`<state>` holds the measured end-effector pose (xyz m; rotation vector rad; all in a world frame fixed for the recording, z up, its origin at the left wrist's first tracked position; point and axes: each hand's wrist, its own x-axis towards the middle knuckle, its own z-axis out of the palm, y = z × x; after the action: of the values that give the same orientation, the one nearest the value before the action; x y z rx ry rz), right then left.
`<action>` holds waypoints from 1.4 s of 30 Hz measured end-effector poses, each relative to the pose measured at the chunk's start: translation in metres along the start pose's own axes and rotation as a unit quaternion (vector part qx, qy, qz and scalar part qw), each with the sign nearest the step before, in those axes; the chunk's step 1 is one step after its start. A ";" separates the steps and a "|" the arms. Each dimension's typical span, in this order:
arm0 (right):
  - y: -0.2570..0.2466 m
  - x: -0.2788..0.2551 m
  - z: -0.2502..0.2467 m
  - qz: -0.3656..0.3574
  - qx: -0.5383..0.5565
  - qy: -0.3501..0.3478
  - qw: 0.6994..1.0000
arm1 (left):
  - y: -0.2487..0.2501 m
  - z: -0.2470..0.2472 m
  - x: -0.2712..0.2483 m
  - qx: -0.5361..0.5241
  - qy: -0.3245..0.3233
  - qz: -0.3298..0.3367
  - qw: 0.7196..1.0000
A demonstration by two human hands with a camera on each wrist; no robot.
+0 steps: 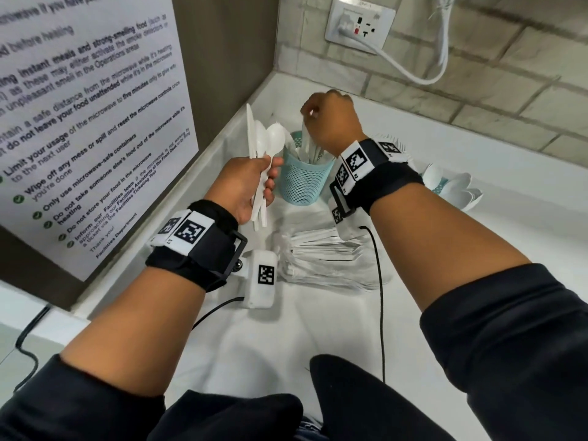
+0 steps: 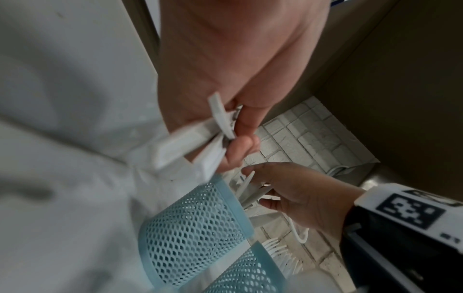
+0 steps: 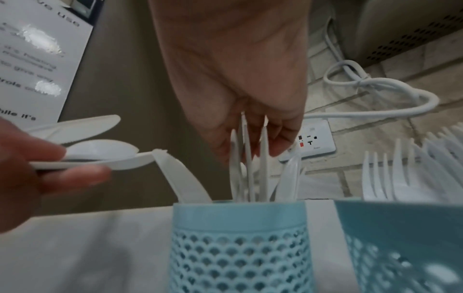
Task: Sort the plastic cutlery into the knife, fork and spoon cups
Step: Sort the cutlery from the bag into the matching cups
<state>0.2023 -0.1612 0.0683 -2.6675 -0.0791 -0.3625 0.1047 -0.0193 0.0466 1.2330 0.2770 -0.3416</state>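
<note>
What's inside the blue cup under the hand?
White plastic knives stand upright in the blue cup, blades up. The right hand reaches in from above, its fingers around some of them. The mesh wall hides their handles and the cup's bottom.

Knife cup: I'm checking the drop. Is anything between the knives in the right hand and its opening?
Nothing visible blocks it. The right hand holds the knives upright above the knife cup, their lower ends already inside its rim among other knives.
</note>
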 end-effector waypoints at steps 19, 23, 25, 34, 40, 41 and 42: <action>-0.018 -0.037 -0.036 -0.049 -0.116 0.030 0.992 | -0.008 -0.009 -0.002 0.037 0.092 0.060 0.993; -0.021 -0.053 -0.028 -0.085 -0.273 -0.104 0.953 | -0.009 -0.010 -0.003 0.037 0.096 0.065 0.993; -0.018 -0.058 -0.020 -0.094 -0.310 -0.126 0.938 | -0.008 -0.009 -0.004 0.039 0.095 0.070 0.992; -0.012 -0.066 -0.014 -0.090 -0.263 -0.128 0.952 | -0.001 -0.013 -0.005 0.036 0.099 0.085 0.991; -0.020 -0.081 -0.020 -0.107 -0.209 -0.188 0.954 | 0.004 -0.013 -0.005 0.057 0.103 0.107 0.987; -0.022 -0.084 -0.020 -0.110 -0.193 -0.193 0.956 | 0.006 -0.014 -0.005 0.061 0.108 0.115 0.985; -0.025 -0.088 -0.020 -0.116 -0.179 -0.199 0.957 | 0.009 -0.014 -0.004 0.064 0.113 0.124 0.984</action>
<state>0.1102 -0.1475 0.0724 -3.0609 -0.4974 0.1106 0.1038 -0.0030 0.0517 1.4185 0.2949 -0.0021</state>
